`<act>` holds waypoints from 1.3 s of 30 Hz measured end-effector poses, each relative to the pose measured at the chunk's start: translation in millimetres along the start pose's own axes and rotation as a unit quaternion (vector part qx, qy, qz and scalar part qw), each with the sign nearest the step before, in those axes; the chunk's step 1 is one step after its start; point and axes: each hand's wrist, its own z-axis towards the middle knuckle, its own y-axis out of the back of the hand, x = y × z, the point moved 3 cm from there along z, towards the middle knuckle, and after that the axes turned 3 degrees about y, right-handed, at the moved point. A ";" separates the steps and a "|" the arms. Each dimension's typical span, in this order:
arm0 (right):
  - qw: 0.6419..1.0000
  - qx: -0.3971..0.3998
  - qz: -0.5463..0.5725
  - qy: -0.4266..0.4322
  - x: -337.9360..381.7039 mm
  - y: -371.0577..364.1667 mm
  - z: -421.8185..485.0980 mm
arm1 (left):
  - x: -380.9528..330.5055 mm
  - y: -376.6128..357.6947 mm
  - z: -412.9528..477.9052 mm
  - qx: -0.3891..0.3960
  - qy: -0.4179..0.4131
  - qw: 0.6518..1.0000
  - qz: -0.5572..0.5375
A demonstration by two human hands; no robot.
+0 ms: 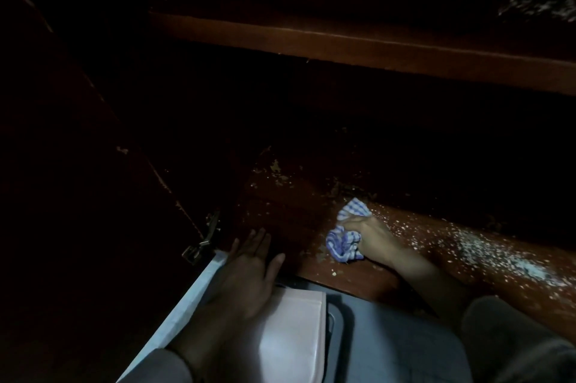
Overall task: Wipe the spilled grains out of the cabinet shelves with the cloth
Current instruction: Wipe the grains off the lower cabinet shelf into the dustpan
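Observation:
A dark wooden cabinet fills the head view. My right hand is shut on a bunched blue-and-white checked cloth, pressed on the lower shelf. White spilled grains lie scattered to the right of that hand, thickest at the far right. My left hand rests flat and open at the shelf's front edge, fingers spread, holding nothing. More grains show on the upper shelf at the top right.
The open cabinet door stands at the left with a metal hinge near my left hand. A pale pink flat sheet and a grey tray-like surface lie below the shelf edge. The cabinet's back is too dark to see.

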 end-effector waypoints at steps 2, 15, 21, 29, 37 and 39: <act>1.000 -0.001 -0.002 -0.019 -7.8 4.2 -11.1 | -5.7 3.8 -1.3 0.012 0.002 1.000 -0.006; 0.999 -0.021 -0.031 0.015 -0.8 40.6 -23.0 | -25.0 19.7 -3.9 0.040 -0.010 0.999 -0.022; 0.998 -0.054 -0.022 -0.024 -2.6 49.4 -26.3 | -17.9 14.2 -4.2 0.045 -0.009 0.999 0.009; 0.999 -0.040 -0.030 0.001 8.2 49.8 -21.5 | -10.9 8.3 -3.7 0.028 -0.011 1.000 0.006; 0.990 -0.094 -0.008 0.103 44.0 27.2 -3.2 | -2.5 0.4 -0.7 0.020 -0.002 1.000 0.020; 0.983 -0.109 -0.011 0.150 56.4 17.6 10.4 | 2.9 -1.0 0.4 0.015 0.000 0.999 0.034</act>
